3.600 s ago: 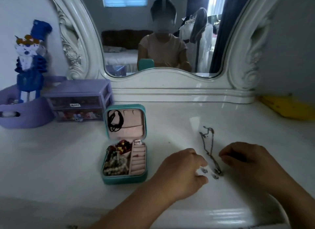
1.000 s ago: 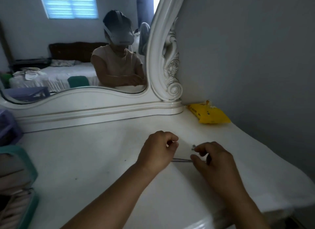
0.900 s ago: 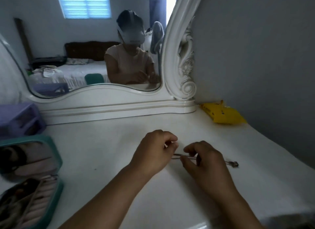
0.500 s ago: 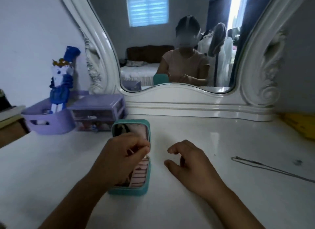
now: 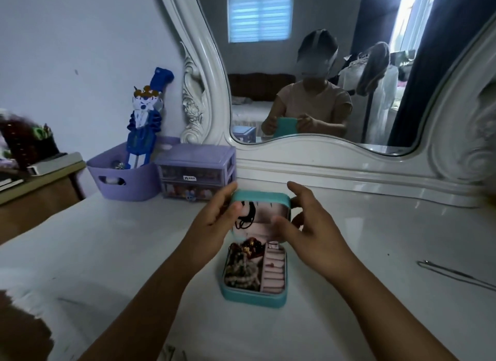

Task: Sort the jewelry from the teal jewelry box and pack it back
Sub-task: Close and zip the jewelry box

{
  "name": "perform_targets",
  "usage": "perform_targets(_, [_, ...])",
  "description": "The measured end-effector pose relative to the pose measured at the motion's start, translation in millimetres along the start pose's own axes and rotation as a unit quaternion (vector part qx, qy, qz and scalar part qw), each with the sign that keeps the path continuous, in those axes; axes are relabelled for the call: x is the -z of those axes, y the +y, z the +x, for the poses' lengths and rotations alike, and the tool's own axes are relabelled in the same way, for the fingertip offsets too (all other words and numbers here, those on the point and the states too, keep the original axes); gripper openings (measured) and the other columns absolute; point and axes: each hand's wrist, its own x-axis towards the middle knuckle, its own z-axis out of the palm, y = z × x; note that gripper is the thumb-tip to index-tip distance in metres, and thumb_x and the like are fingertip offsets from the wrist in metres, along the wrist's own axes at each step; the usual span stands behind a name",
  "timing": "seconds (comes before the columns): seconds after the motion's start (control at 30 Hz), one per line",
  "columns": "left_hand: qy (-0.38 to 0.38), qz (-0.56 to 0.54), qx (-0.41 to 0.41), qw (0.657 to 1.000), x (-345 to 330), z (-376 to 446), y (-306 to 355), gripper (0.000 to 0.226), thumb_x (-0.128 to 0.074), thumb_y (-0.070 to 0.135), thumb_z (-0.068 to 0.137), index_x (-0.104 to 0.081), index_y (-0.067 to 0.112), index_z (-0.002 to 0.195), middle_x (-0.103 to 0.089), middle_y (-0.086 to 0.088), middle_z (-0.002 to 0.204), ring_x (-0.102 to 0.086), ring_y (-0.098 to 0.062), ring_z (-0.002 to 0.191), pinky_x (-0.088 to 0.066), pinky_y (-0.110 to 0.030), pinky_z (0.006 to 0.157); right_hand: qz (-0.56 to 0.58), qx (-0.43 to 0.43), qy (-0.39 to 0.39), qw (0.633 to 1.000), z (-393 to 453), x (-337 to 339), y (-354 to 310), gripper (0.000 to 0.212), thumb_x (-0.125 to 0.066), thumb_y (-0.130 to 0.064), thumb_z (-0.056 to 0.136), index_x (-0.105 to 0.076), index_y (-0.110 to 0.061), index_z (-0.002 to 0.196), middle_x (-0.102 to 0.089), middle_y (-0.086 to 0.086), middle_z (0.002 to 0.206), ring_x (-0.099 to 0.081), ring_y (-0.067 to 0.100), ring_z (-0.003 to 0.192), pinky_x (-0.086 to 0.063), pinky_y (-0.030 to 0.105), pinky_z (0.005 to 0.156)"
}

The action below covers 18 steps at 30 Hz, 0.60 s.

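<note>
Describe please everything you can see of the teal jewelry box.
The teal jewelry box is small, square with rounded corners, and stands open on the white table. Its lid is raised, showing a pale pink lining and a black cord. The base holds beaded jewelry on its left and pink ring rolls on its right. The left hand and right hand hold the lid by its sides.

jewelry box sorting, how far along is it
Early. Done: one thin chain lies laid out on the tabletop, to the right of the teal jewelry box. In hand: the left hand and right hand flank the upright lid. Left: beads and a dark red piece sit in the tray and a black cord in the lid; nothing packed back.
</note>
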Motion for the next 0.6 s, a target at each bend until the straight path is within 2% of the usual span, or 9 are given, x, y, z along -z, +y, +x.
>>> perform_targets(0.07, [-0.005,0.003,-0.014,1.000,6.7,-5.9,-4.7,0.030,-0.050,0.045,0.086,-0.052,0.041,0.116,-0.060,0.016,0.112,-0.058,0.005,0.101,-0.048,-0.014,0.084,0.028,0.007,0.001,1.000,-6.9,-0.5,-1.6,0.051,-0.050,-0.047,0.088,-0.036,-0.031,0.134,-0.055,-0.007,0.113,-0.062,0.006,0.090,-0.050,0.024,0.081])
perform_targets(0.17, [-0.044,0.011,-0.041,0.998,19.3,-19.2,-15.1,0.028,-0.055,0.036,0.081,-0.064,0.033,0.107,-0.066,0.010,0.108,-0.061,-0.006,0.102,-0.049,-0.018,0.081,-0.003,0.057,-0.002,0.998,-22.9,-4.1,1.1,0.035,-0.046,-0.048,0.086,-0.054,-0.028,0.114,-0.055,-0.010,0.104,-0.054,0.000,0.088,-0.041,0.010,0.074])
perform_targets(0.27, [-0.083,0.004,-0.038,0.996,28.9,-31.4,-25.7,0.025,-0.062,0.039,0.072,-0.067,0.031,0.096,-0.060,0.012,0.121,-0.056,-0.009,0.115,-0.048,-0.030,0.094,-0.007,0.074,-0.024,0.997,-37.4,-8.2,4.2,0.033,-0.051,-0.051,0.079,-0.057,-0.027,0.101,-0.051,-0.015,0.098,-0.053,0.002,0.084,-0.039,0.007,0.070])
perform_targets(0.37, [-0.133,0.011,0.004,0.991,33.3,-38.7,-33.4,0.031,-0.078,0.041,0.059,-0.062,0.035,0.086,-0.048,0.016,0.136,-0.045,-0.006,0.127,-0.041,-0.035,0.103,-0.015,0.087,-0.039,0.995,-47.3,-12.7,11.1,0.034,-0.054,-0.053,0.074,-0.057,-0.026,0.094,-0.048,-0.015,0.095,-0.052,0.005,0.082,-0.039,0.009,0.069])
perform_targets(0.4, [-0.163,0.012,0.021,0.986,32.9,-40.4,-34.6,0.040,-0.083,0.040,0.054,-0.059,0.035,0.086,-0.044,0.014,0.139,-0.046,-0.007,0.126,-0.044,-0.035,0.101,-0.016,0.090,-0.045,0.995,-50.0,-14.5,13.9,0.032,-0.057,-0.052,0.073,-0.057,-0.026,0.092,-0.047,-0.015,0.095,-0.052,0.005,0.082,-0.039,0.010,0.069])
perform_targets(0.47, [-0.215,0.014,0.045,0.976,29.3,-43.7,-34.0,0.054,-0.087,0.022,0.052,-0.049,0.032,0.090,-0.047,0.008,0.132,-0.053,-0.011,0.115,-0.051,-0.035,0.088,-0.018,0.100,-0.056,0.993,-53.6,-16.6,17.5,0.029,-0.061,-0.048,0.073,-0.057,-0.026,0.092,-0.047,-0.016,0.097,-0.052,0.006,0.084,-0.039,0.010,0.071])
perform_targets(0.53, [-0.224,0.031,0.037,0.973,24.9,-44.2,-33.2,0.059,-0.084,0.008,0.056,-0.043,0.030,0.091,-0.048,0.008,0.126,-0.055,-0.014,0.109,-0.054,-0.034,0.079,-0.011,0.103,-0.065,0.993,-54.4,-15.3,17.8,0.026,-0.063,-0.044,0.074,-0.058,-0.026,0.091,-0.048,-0.015,0.099,-0.053,0.007,0.085,-0.040,0.009,0.071])
perform_targets(0.6, [-0.212,0.056,0.021,0.975,19.2,-41.3,-33.2,0.059,-0.085,0.010,0.057,-0.040,0.031,0.090,-0.048,0.009,0.124,-0.054,-0.018,0.110,-0.053,-0.040,0.082,0.018,0.081,-0.054,0.995,-53.9,-10.0,18.5,0.019,-0.059,-0.043,0.078,-0.058,-0.027,0.087,-0.052,-0.012,0.094,-0.055,0.011,0.082,-0.040,0.010,0.070])
